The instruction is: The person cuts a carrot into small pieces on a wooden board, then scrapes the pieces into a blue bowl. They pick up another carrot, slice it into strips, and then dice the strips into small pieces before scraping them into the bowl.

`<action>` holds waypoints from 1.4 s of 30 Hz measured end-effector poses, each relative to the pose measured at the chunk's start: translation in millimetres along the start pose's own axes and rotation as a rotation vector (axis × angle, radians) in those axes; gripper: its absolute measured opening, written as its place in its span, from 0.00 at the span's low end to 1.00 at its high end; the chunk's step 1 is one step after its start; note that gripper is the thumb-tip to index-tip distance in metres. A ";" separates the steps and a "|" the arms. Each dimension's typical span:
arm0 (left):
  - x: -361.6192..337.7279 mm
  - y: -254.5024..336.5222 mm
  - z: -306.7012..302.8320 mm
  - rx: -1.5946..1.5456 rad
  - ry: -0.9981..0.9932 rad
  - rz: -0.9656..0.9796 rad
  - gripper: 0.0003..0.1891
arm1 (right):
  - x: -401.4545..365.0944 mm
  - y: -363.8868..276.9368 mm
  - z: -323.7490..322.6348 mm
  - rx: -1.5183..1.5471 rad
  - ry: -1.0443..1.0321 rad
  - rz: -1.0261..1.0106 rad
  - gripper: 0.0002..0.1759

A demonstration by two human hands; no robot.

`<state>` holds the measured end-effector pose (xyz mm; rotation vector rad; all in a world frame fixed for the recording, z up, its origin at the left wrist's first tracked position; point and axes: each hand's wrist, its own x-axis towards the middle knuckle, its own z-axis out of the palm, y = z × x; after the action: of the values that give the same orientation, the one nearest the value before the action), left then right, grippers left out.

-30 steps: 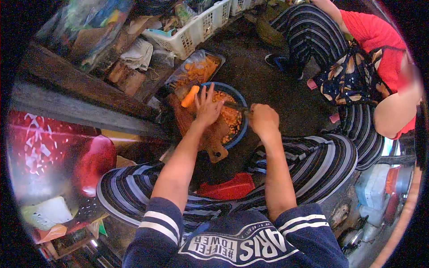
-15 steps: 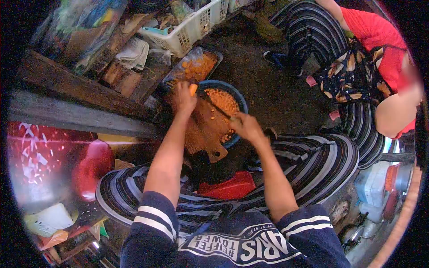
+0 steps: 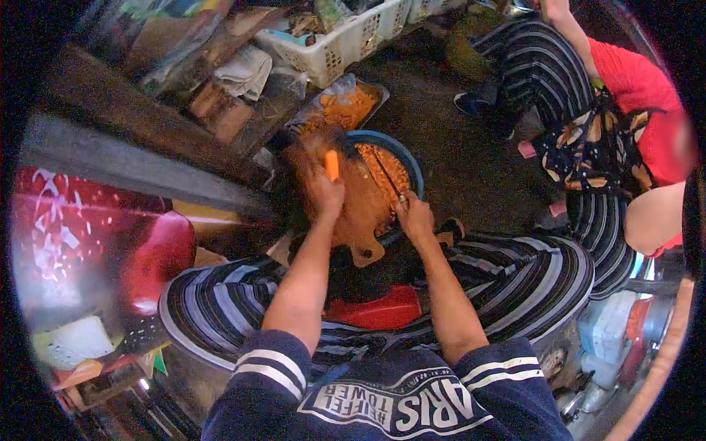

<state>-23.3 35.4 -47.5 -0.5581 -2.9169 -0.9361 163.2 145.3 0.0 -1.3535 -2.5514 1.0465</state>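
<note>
My left hand (image 3: 328, 197) is closed round an orange carrot piece (image 3: 332, 166) above the left part of the wooden cutting board (image 3: 354, 217); motion blurs the fingers. My right hand (image 3: 416, 219) grips a knife (image 3: 389, 176) by its handle, the blade slanting away to the upper left. Under the blade, diced carrots (image 3: 393, 167) lie in a blue tub (image 3: 418, 163). The board rests partly over this tub, its handle with a hole pointing towards me.
Beyond the tub, a metal tray (image 3: 382, 93) holds orange pieces (image 3: 351, 108) with plastic over them. A white crate (image 3: 334, 55) stands at the back. Wooden beams (image 3: 154, 165) run along the left. A person in a red top (image 3: 632, 73) sits at right. Something red (image 3: 386, 307) lies between my knees.
The whole view has shifted, so things appear further right. My left hand has drawn back nearer with the carrot. The knife has moved off the board's edge, over the diced carrots.
</note>
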 end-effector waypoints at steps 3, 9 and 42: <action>-36.6 27.6 -9.0 -0.036 0.005 -0.132 0.37 | -6.9 -6.0 6.4 -0.068 -0.057 -0.013 0.22; -47.8 7.8 -2.4 -0.386 -0.317 -0.218 0.35 | -24.9 -31.1 0.4 -0.037 -0.034 -0.143 0.18; -68.4 -13.1 -21.4 -0.108 -0.329 0.387 0.29 | -46.6 -38.8 24.3 0.049 0.024 -0.343 0.20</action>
<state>34.4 -9.1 -46.5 -1.3419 -2.8617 -1.0299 155.5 82.5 15.8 -0.8671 -2.5934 1.0102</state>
